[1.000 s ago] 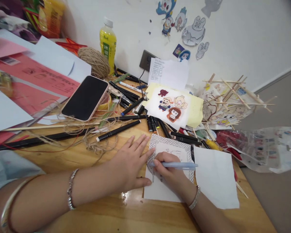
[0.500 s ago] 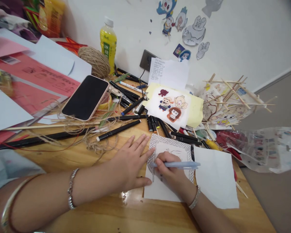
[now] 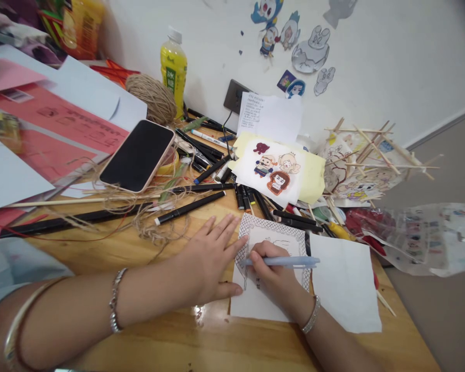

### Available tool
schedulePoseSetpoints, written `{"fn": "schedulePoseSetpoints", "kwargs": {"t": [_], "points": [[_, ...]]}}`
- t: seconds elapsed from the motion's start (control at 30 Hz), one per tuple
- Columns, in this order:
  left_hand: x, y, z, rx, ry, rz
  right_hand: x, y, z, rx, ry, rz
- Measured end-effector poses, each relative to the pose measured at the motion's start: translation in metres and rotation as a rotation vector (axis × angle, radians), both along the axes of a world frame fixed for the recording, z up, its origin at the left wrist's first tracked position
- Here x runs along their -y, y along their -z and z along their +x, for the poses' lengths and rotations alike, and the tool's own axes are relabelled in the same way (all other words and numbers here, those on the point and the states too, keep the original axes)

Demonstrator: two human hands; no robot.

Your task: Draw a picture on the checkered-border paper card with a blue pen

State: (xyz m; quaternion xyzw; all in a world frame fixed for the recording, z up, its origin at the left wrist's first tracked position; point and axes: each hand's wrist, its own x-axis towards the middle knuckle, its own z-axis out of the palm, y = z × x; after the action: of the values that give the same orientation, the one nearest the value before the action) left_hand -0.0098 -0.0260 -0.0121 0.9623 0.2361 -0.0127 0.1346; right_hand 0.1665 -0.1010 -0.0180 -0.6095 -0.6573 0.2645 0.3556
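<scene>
1 light-blue pen (image 3: 290,262), which I grip in my right hand (image 3: 273,271), tip at the patterned left border of 1 drawing sheet (image 3: 253,305) on the wooden table (image 3: 158,336). My left hand (image 3: 209,261) lies spread flat at that sheet's left edge.

The wooden table (image 3: 170,341) is showing a smooth, glossy finish and is reflecting a bright patch of light. The drawing paper (image 3: 256,307) is looking matt, while the pen (image 3: 290,262) is looking like smooth plastic. The phone (image 3: 137,155) is appearing glassy. The twine (image 3: 151,98) is looking rough, the bag (image 3: 445,237) is gleaming in crinkled plastic, the chain bracelet (image 3: 114,302) is shining like metal.
</scene>
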Motion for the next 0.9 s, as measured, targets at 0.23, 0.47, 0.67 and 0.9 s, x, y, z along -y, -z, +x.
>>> {"fn": "schedulePoseSetpoints", "kwargs": {"t": [0.23,0.47,0.67,0.9], "points": [[-0.0003,0.0025,-0.001,0.039,0.006,0.0,0.0008,-0.0026,-0.0009,0.017,-0.025,0.022],[-0.0005,0.0047,-0.0014,0.061,0.005,0.019,0.0001,-0.0047,-0.0026,0.076,-0.006,0.04],[0.0002,0.0022,-0.0008,0.037,0.001,0.004,0.0003,-0.0025,-0.0014,0.064,-0.001,0.023],[0.0001,0.001,-0.0006,0.019,-0.004,-0.008,0.0014,-0.0012,-0.0004,0.027,-0.013,0.022]]}}
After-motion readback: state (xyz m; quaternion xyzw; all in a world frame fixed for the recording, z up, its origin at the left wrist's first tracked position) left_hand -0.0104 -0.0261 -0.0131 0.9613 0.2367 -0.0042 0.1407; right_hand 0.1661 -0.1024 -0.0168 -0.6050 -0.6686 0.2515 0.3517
